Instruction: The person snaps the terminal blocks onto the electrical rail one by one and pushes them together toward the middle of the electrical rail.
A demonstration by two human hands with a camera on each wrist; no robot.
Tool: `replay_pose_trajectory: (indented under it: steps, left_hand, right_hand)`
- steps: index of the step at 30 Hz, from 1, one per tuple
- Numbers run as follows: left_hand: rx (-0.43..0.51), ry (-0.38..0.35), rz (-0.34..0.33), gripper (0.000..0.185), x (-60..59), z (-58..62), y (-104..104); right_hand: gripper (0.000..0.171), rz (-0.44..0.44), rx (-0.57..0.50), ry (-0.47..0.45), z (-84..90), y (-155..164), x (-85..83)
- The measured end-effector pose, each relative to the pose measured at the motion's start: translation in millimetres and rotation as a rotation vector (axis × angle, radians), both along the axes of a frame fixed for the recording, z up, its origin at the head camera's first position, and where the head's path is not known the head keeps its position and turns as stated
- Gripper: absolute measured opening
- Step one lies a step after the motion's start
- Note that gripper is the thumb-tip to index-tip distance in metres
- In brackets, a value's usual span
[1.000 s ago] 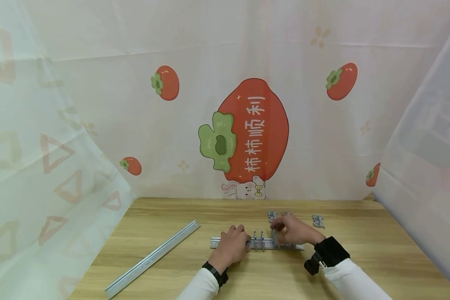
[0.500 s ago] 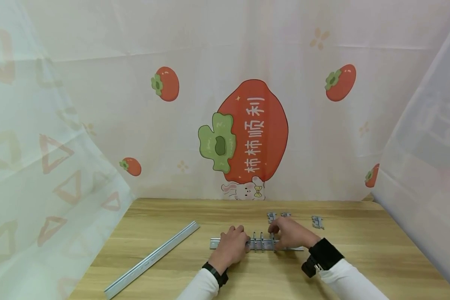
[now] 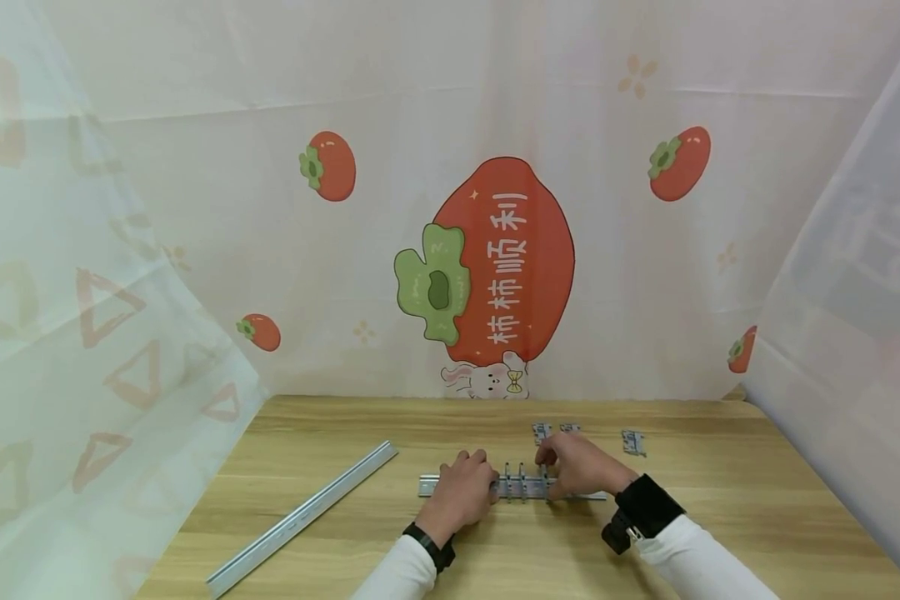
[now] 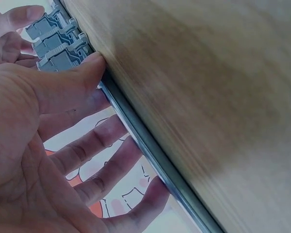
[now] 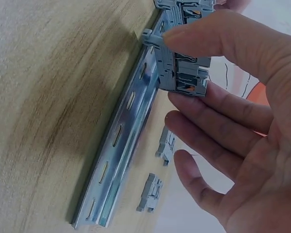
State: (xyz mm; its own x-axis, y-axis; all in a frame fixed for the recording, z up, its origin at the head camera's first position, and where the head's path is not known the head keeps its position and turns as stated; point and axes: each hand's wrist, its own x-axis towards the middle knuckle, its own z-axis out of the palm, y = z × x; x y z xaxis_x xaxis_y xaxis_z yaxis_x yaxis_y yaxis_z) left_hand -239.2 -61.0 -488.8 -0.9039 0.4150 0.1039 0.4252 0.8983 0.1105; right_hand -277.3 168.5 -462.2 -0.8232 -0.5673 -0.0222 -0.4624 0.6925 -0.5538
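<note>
Terminal block (image 5: 182, 73) upright across mounting rail (image 3: 592, 496) running left-right on worktop (image 3: 720, 517), pinched by right hand (image 3: 581, 469); left hand (image 3: 461, 492) grasping rail's left part.

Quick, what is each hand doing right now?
Left hand: pinching the short metal rail, holding it steady.
Right hand: pinching a grey terminal block sitting on that rail.
</note>
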Motion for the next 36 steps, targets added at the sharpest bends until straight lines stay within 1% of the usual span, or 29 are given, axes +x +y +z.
replay_pose_trajectory:
  steps: [6, 9, 17, 22, 25, 29, 31, 34, 36]
  left_hand:
    - [-0.005, -0.004, 0.007, 0.012, -0.2, -0.7, 0.7]
    - [0.0, -0.006, 0.007, 0.011, -0.1, -1.1, 0.5]
    - [0.004, -0.008, 0.013, 0.011, 0.2, 1.1, 0.4]
    - [0.006, -0.014, 0.012, 0.013, 0.3, 0.5, 0.8]
    - [0.002, -0.018, 0.004, 0.014, 0.3, -1.0, 0.5]
    - [0.008, -0.015, -0.01, 0.013, 0.1, -2.8, 0.7]
    - [0.019, -0.014, -0.015, 0.012, -0.9, -2.7, 0.1]
    - [0.043, -0.025, -0.021, 0.012, -3.2, -2.9, -1.3]
    - [0.06, -0.041, -0.021, 0.014, -4.9, -2.9, -2.2]
  right_hand:
    - [0.043, -0.002, 0.005, 0.038, -3.3, 0.9, 1.3]
    - [0.044, -0.017, 0.01, 0.057, -5.5, -0.4, 2.4]
    - [0.044, -0.036, 0.059, 0.147, -9.8, -2.4, 7.7]
    - [0.046, -0.028, 0.041, 0.113, -11.5, 0.0, 10.2]
    - [0.054, -0.018, 0.022, 0.097, -14.0, 3.7, 10.9]
    - [0.064, -0.016, 0.013, 0.1, -20.1, 14.9, 13.6]
    - [0.061, -0.031, 0.014, 0.106, -22.6, 20.9, 14.3]
    - [0.049, -0.064, 0.013, 0.106, -24.8, 27.2, 13.5]
    - [0.04, -0.07, 0.011, 0.103, -25.9, 28.4, 11.3]
